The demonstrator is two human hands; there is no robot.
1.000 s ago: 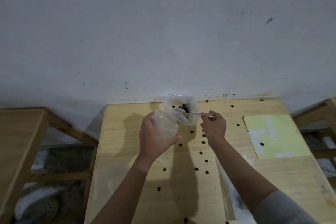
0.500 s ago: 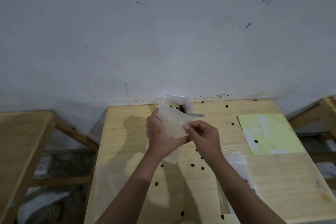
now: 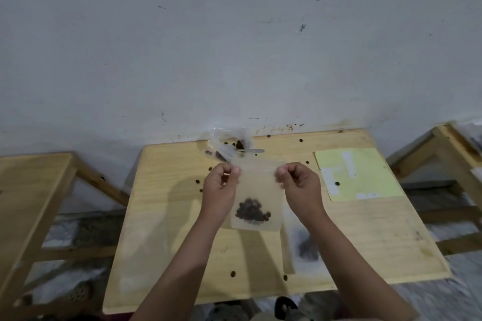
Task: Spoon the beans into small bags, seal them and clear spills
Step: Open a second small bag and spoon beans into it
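While the small bag (image 3: 257, 198) is hanging upright above the table (image 3: 167, 216), beans (image 3: 252, 211) pooled at its bottom, the left hand (image 3: 221, 187) and right hand (image 3: 300, 186) are pinching its 2 top corners, mouth running straight between them.

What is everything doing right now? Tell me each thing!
Small bag: held up, beans at the bottom.
Left hand: pinches the bag's top corner.
Right hand: pinches the other corner.
Big bag: open, spoon inside.
Loose beans: scattered on the table.
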